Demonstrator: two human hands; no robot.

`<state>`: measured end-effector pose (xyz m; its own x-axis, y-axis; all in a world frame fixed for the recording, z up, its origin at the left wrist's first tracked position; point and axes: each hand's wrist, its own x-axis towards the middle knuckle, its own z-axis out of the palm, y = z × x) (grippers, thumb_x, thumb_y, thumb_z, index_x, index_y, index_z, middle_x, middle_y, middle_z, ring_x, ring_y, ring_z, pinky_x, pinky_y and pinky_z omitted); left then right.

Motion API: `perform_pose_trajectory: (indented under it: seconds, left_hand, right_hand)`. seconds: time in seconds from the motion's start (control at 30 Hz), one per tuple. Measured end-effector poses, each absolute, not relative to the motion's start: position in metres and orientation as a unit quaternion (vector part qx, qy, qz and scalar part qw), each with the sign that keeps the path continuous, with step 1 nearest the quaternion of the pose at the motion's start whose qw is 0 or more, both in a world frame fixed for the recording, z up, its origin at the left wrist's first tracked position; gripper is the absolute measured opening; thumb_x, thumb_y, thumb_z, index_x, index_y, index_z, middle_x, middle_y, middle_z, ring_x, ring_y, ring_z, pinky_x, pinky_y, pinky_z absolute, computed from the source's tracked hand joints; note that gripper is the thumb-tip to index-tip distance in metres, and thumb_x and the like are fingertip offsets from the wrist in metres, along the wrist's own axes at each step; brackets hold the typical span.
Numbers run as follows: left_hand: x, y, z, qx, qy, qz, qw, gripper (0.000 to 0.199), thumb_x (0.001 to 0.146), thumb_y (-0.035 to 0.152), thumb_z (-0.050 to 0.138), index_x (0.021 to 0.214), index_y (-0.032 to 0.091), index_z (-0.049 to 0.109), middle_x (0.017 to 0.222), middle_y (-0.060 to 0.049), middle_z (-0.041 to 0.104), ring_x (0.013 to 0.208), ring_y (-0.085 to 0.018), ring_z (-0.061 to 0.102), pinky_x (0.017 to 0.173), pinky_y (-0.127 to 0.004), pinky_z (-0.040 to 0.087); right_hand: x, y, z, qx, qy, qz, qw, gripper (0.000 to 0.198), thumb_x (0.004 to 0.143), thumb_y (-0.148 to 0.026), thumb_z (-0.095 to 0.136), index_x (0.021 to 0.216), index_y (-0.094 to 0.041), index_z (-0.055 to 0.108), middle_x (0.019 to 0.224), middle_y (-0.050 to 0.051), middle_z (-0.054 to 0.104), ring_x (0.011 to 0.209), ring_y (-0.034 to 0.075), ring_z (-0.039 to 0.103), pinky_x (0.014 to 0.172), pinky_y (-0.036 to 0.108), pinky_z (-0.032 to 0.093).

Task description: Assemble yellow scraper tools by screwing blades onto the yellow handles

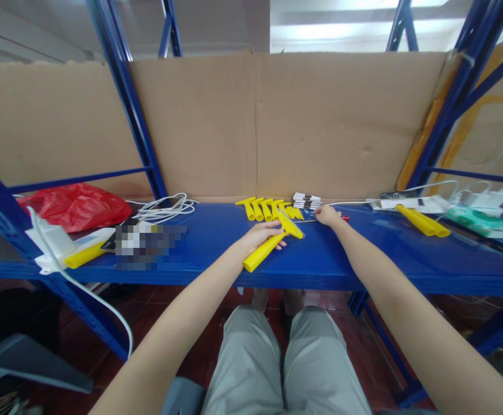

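Note:
My left hand (265, 235) is closed around a yellow T-shaped handle (262, 252), whose long round grip points toward me. Its wide head (291, 225) tilts away to the right, over the blue tabletop. My right hand (327, 215) is bent with its fingertips together beside the head; whatever they pinch is too small or hidden. A screwdriver's thin shaft (307, 221) shows left of this hand and its red grip (345, 218) to the right. Behind both hands stands a row of several yellow T-shaped pieces (258, 210), next to a stack of white-and-black strips (307, 200).
On the right lie two yellow tubes (422, 222), a white power strip (411, 203) and a green-white packet (485, 223). To the left are a red plastic bag (78, 206), coiled white cable (169, 208) and another yellow tube (85, 255). Cardboard (312, 121) backs the blue bench (208, 253).

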<state>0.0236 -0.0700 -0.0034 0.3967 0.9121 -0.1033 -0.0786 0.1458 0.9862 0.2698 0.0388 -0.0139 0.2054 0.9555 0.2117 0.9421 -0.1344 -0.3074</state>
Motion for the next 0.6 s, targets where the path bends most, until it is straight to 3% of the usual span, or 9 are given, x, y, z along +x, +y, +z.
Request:
perform_pose_trajectory:
  seconds: [0.4,0.6]
  left_hand:
    - [0.022,-0.065,-0.006,0.546,0.388,0.374,0.641,0.064,0.083,0.005,0.057,0.143,0.008,0.037,0.108,-0.019,0.068,0.056,-0.014,0.067,0.051,-0.024,0.054]
    - [0.023,-0.067,-0.005,0.548,0.398,0.373,0.634,0.060,0.084,0.004,0.054,0.142,0.009,0.039,0.111,-0.019,0.068,0.055,-0.012,0.066,0.049,-0.022,0.052]
  right_hand:
    - [0.264,0.041,-0.013,-0.731,-0.665,0.004,0.152,0.037,0.084,-0.020,0.048,0.114,-0.028,0.068,0.130,0.006,0.060,0.123,0.030,0.049,0.101,0.054,0.034]
    - [0.260,0.037,-0.011,-0.729,-0.666,-0.028,0.154,0.028,0.085,-0.026,0.050,0.102,-0.027,0.072,0.117,0.008,0.067,0.114,0.029,0.055,0.095,0.050,0.039]
